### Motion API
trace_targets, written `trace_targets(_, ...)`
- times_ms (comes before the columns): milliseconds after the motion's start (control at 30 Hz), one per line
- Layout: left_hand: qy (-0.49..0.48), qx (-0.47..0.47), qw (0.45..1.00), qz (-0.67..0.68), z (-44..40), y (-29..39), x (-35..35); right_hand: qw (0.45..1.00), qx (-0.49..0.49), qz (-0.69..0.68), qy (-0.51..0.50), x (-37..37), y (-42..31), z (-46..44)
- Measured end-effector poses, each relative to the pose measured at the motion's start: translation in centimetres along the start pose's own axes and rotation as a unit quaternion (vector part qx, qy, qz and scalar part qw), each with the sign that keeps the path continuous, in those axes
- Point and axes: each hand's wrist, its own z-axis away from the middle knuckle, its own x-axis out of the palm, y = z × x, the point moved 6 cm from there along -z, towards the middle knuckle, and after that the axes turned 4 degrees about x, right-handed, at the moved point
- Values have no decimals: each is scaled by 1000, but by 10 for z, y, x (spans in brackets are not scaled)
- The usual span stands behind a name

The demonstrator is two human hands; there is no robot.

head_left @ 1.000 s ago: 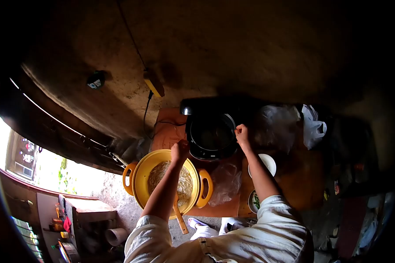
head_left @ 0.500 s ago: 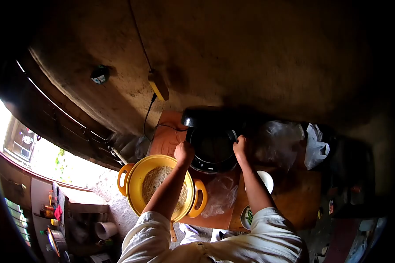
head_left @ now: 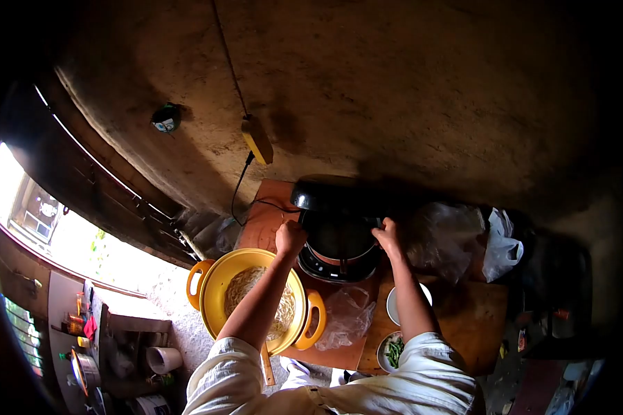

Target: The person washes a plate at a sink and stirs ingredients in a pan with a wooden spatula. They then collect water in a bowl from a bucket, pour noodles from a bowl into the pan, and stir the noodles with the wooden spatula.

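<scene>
A black cooker with its lid raised stands near the wall, and a dark round inner pot shows in its opening, with a coppery band at its front. My left hand is closed at the pot's left edge. Across from it, my right hand pinches the right edge. Below my left forearm is a yellow two-handled pot holding pale strands in liquid, with a wooden handle beneath it.
A clear plastic bag lies right of the yellow pot. Two bowls, one with green pieces, sit under my right arm. White bags rest at the right. A yellow power strip hangs on the wall.
The inner pot has come up and tilted within the cooker, showing its coppery side, with both hands still at its rim. The view has shifted, placing the cooker lower in the picture.
</scene>
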Motion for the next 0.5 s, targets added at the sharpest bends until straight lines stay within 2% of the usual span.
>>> trace_targets(33, 6, 3, 1000, 23, -1, 1, -2, 996, 72, -29, -51, 0, -8, 7)
trace_targets(133, 12, 37, 998, 52, -8, -1, -4, 992, 85, -61, -69, -1, -18, 8)
trace_targets(267, -34, 4, 998, 46, -21, -8, 0, 983, 101, -123, -91, 0, -26, 8)
trace_targets(333, -33, 39, 996, 71, -26, -11, 2, 981, 113, -125, -91, 0, -27, 8)
trace_targets(467, -55, 54, 995, 63, -40, -21, 10, 971, 146, -154, -108, -2, -33, 8)
trace_targets(500, -50, 55, 993, 96, -42, -21, 9, 965, 164, -168, -117, -1, -34, 7)
